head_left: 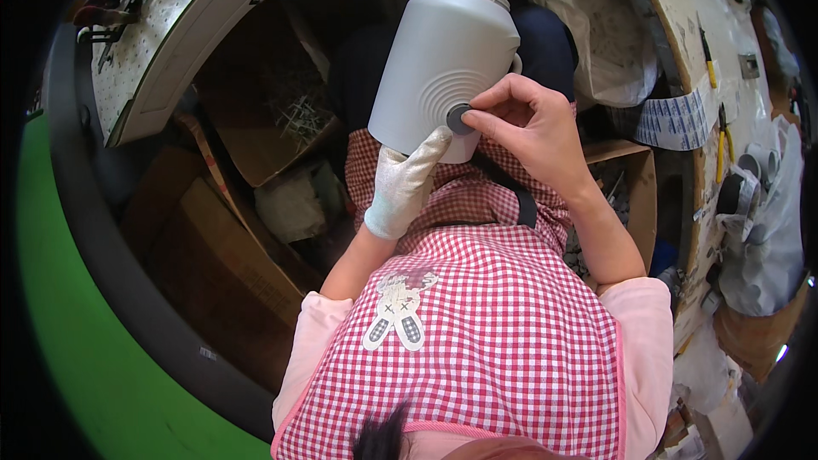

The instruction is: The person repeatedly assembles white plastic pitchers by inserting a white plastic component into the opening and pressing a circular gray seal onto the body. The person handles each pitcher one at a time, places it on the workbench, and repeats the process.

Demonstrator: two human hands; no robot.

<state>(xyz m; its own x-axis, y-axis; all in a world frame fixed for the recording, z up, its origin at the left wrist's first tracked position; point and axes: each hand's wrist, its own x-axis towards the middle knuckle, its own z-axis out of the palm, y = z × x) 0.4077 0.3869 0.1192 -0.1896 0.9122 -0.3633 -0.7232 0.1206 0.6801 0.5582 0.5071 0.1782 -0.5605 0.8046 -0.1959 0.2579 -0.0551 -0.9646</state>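
A light grey plastic bottle [434, 51] with an open, wide neck lies tilted over my lap, its mouth pointing away from me. Moulded concentric rings ripple across its side. My left hand [407, 183], in a white glove, grips the bottle's near end; the thumb presses on the wall and the other fingers are hidden beneath. A small dark grey disc [458, 119] sits against the bottle at the centre of the rings. Thumb and forefinger of my bare right hand [530, 123] pinch the disc's edge. Part of a handle shows on the bottle's far right side.
Cardboard boxes [256, 145] with thin loose pieces stand at left, near a white perforated panel [141, 68]. A large plastic bag [609, 43] lies at upper right. The right-hand bench [682, 43] carries yellow-handled tools [710, 64], tape rolls and a hanging label strip [673, 122].
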